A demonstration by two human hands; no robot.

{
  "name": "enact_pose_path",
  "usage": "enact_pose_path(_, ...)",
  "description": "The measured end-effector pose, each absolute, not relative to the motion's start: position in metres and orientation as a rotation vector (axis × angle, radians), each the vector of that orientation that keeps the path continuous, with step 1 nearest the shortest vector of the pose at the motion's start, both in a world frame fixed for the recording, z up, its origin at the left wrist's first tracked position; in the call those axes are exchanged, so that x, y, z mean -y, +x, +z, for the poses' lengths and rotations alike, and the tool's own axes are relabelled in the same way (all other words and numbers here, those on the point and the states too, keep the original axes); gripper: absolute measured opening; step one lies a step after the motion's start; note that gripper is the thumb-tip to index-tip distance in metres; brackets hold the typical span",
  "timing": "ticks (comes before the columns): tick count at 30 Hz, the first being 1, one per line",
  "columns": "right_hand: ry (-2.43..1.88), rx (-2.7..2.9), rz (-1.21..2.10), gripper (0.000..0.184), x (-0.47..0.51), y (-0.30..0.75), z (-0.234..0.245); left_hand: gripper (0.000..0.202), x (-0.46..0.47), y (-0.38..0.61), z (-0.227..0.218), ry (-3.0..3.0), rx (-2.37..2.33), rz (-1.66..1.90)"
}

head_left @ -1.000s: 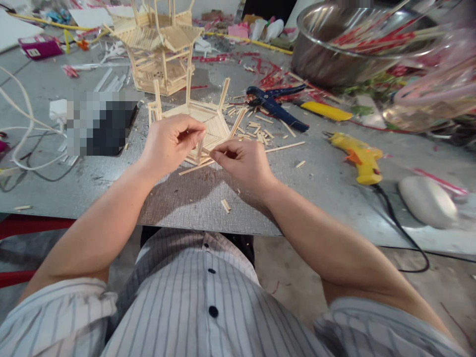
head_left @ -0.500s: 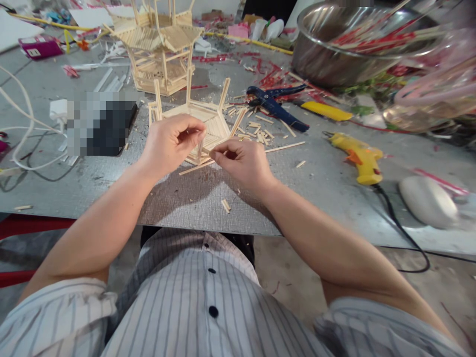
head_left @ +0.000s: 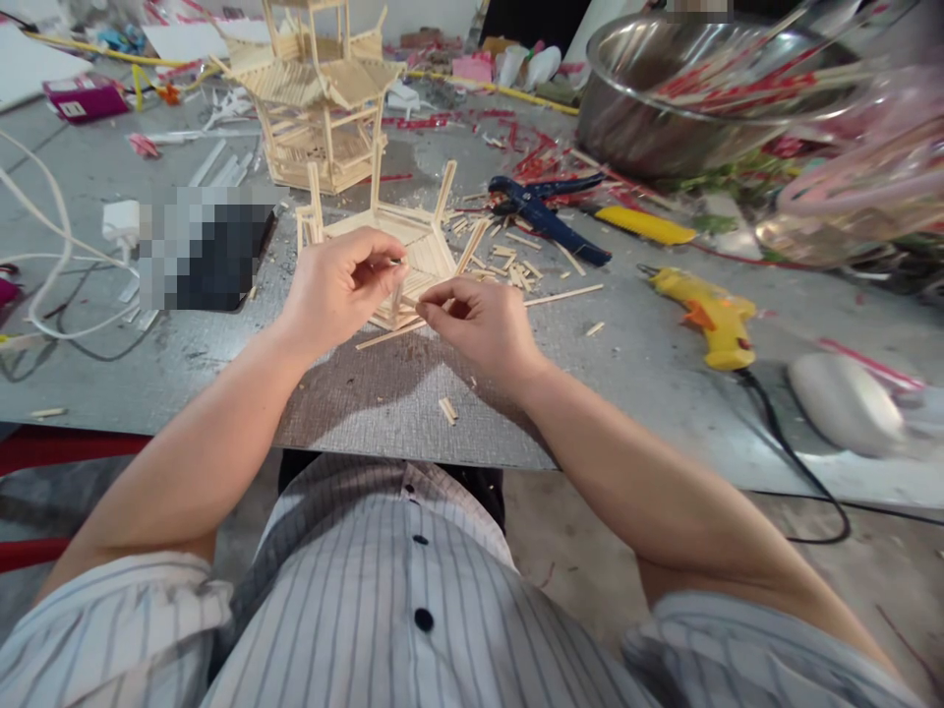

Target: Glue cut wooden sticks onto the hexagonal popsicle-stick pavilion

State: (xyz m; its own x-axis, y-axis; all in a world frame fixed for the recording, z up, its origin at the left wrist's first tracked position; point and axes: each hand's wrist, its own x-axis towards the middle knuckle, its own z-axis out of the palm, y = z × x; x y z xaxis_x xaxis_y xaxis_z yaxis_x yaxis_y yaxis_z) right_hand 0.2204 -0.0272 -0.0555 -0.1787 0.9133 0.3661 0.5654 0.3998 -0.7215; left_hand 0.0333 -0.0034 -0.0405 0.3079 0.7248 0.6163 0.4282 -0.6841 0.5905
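Pale wooden stick frame (head_left: 434, 252) on counter (head_left: 369, 418), just beyond both hands. Left hand (head_left: 340, 280): fingers pinched together on upright post (head_left: 396, 303) at near corner. Right hand (head_left: 483, 323): fingers pinched on frame's near edge.

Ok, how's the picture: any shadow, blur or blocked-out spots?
All in the head view: shadow darkens the table just below the left hand and right hand; the white rounded object at right looks blurred; pixel blocks cover part of the dark slab at left.
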Motion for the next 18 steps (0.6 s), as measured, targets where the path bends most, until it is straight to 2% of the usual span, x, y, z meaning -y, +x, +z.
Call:
enact_pose_path(8, -1.19, 1.875, 0.585, 0.016, 0.028, 0.22, -0.057, 0.014, 0.003, 0.034, -0.041, 2.271, -1.061, 1.3)
enact_pose_path(13, -1.199, 1.892, 0.556, 0.018, 0.029, 0.219, -0.057, 0.026, 0.006, 0.034, -0.038, 2.263, -1.091, 1.305)
enact_pose_path(15, -1.206, 1.888, 0.555, 0.017, 0.029, 0.219, -0.057, 0.031, 0.006, 0.032, -0.035, 2.239, -1.086, 1.39)
enact_pose_path(18, -1.209, 1.877, 0.572, 0.016, 0.029, 0.219, -0.056, 0.039, 0.001, 0.024, -0.031, 2.162, -1.041, 1.717)
